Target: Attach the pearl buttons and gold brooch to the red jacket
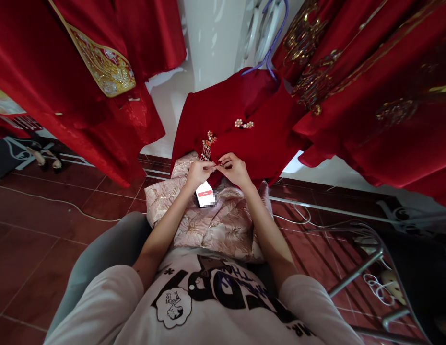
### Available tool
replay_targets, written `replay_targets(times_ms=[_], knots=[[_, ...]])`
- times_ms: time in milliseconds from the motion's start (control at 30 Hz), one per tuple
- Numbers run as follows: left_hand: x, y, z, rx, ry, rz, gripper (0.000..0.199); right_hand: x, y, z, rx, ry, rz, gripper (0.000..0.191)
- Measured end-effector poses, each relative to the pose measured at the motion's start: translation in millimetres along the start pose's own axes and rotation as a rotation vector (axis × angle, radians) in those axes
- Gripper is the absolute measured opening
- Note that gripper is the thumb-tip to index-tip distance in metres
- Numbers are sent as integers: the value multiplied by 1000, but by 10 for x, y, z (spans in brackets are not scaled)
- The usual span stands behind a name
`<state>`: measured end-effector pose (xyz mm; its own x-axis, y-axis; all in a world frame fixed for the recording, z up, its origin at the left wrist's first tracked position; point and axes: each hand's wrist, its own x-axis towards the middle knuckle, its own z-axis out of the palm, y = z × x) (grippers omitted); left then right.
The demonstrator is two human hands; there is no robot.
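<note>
A red garment [230, 103] hangs before me from a purple hanger [269, 60], its lower part reaching my lap. It carries a flower-shaped beaded clasp [243, 124] and a gold brooch with dangling beads [207, 145]. Below the brooch, my left hand [200, 173] is closed in a pinch, fingertips meeting those of my right hand [236, 171]. Both pinch a small beaded ornament [220, 164] at the garment's front; fingers mostly cover it. Under my left wrist, a phone with a lit screen [205, 195] rests on pink patterned fabric [197, 223] across my lap.
Red garments with gold decoration [111, 72] hang at left, and more red gowns [384, 110] at right. A white wall [208, 43] stands behind. Right of me are a metal-framed chair [359, 275] and white cables [377, 290]. Shoes [46, 157] sit low at left.
</note>
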<state>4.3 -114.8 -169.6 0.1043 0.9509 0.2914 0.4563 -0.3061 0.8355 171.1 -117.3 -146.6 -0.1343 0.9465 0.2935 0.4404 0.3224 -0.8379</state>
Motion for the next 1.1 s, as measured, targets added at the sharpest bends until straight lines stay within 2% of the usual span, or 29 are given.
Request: replay_targets(times_ms=[167, 367, 500, 633, 767, 867, 1000, 1100], knots=[[-8, 18, 20, 93, -10, 57, 14, 6, 26, 89, -11, 77, 28, 22], [-44, 105, 20, 273, -16, 122, 18, 10, 132, 187, 1, 145, -51, 20], [-69, 140, 37, 305, -21, 177, 17, 8, 158, 200, 5, 151, -92, 19], [-89, 130, 91, 331, -16, 225, 19, 2, 147, 218, -14, 176, -66, 19], [-102, 110, 152, 302, 22, 235, 12, -4, 128, 249, -26, 215, -32, 18], [-108, 110, 170, 305, 54, 207, 14, 0, 123, 233, -38, 191, -39, 18], [-108, 105, 145, 299, 89, 161, 12, 1, 104, 120, -65, 82, -75, 23], [-110, 84, 119, 275, 90, 161, 7, -8, 61, 0, -104, 18, -30, 24]])
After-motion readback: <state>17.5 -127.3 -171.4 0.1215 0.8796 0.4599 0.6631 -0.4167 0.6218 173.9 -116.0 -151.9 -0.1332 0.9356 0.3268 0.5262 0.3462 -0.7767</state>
